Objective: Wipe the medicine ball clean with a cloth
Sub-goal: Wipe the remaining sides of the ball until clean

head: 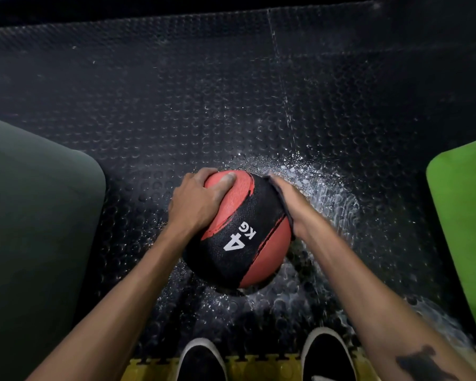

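Note:
A red and black medicine ball [242, 248] marked "4 KG" sits on the black studded floor just ahead of my feet. My left hand [195, 199] grips its upper left side, thumb spread over the red panel. My right hand [291, 202] presses a dark cloth [282, 204] flat against the ball's upper right side. Only a thin edge of the cloth shows under the palm; most of it is hidden between hand and ball.
White powdery streaks [333, 193] smear the black rubber floor to the right of the ball. A dark green mat [33, 215] lies at left, a bright green mat [465, 229] at right. My two black shoes [327, 356] stand on a yellow strip at the bottom.

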